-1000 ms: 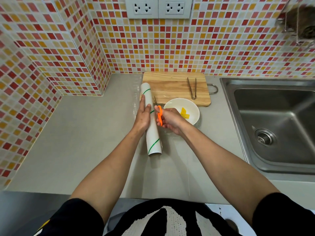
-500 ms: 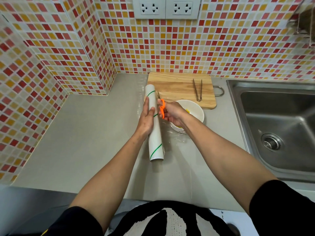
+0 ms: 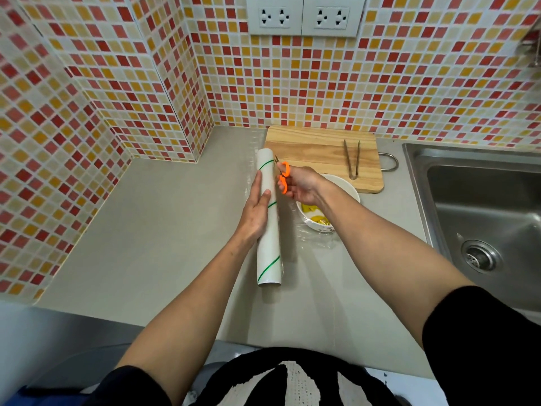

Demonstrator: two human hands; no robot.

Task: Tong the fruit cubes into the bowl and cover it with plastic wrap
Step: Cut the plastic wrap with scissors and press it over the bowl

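Note:
A white plastic wrap roll [image 3: 268,250] with green stripes lies lengthwise on the grey counter. My left hand [image 3: 257,209] rests flat on its left side with straight fingers. My right hand [image 3: 301,187] grips orange-handled scissors [image 3: 283,175], their blades at the roll's far right edge. A clear sheet of wrap [image 3: 316,244] stretches from the roll over the white bowl [image 3: 349,190], which holds yellow fruit cubes [image 3: 314,213] and is partly hidden by my right forearm. Metal tongs [image 3: 352,158] lie on the wooden cutting board [image 3: 310,148].
A steel sink [image 3: 483,212] with a drain sits at the right. Tiled walls close the back and left, with a corner jutting out at the left. Two power sockets [image 3: 304,14] are above the board. The counter's front edge is near my body.
My right hand has moved the scissors farther along the roll's right edge, toward the far end. The left hand has stayed on the roll. The camera view has shifted slightly.

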